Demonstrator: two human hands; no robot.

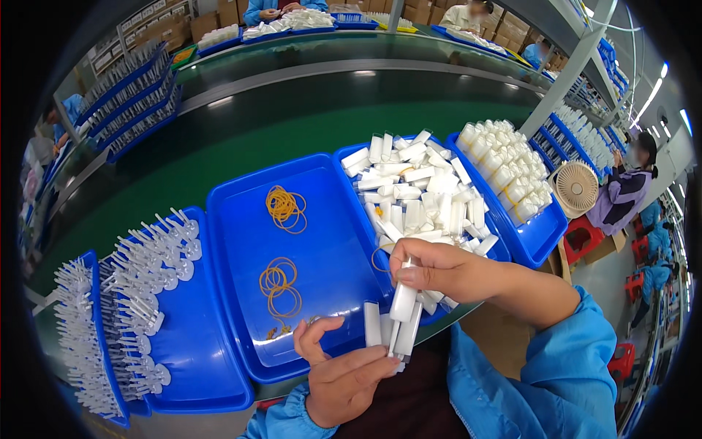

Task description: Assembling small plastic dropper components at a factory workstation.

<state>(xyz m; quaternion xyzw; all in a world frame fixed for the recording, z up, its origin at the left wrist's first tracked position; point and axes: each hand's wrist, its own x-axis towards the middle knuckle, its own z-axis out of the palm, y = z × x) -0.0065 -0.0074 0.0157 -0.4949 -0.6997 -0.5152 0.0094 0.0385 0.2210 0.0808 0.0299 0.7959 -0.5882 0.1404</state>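
My left hand (344,384) is closed on a few white rectangular pieces in clear sleeves (373,323), held upright in front of my body. Above it my right hand (450,276) pinches the top of another white sleeved piece (401,301), tilted against those in the left hand. Just behind the right hand, a tray (344,157) is heaped with loose white sleeved pieces (420,186). A yellow rubber band (379,257) hangs at this tray's near left edge. Left of it, a blue tray (245,241) holds two clusters of rubber bands (284,208).
On the left stand blue trays (191,314) of white stemmed parts (146,293). At right, a blue tray (541,252) carries banded white bundles (504,164). Behind runs a green conveyor belt (329,117). A beige fan (577,186) and a person (621,194) are farther right; other people work across the belt.
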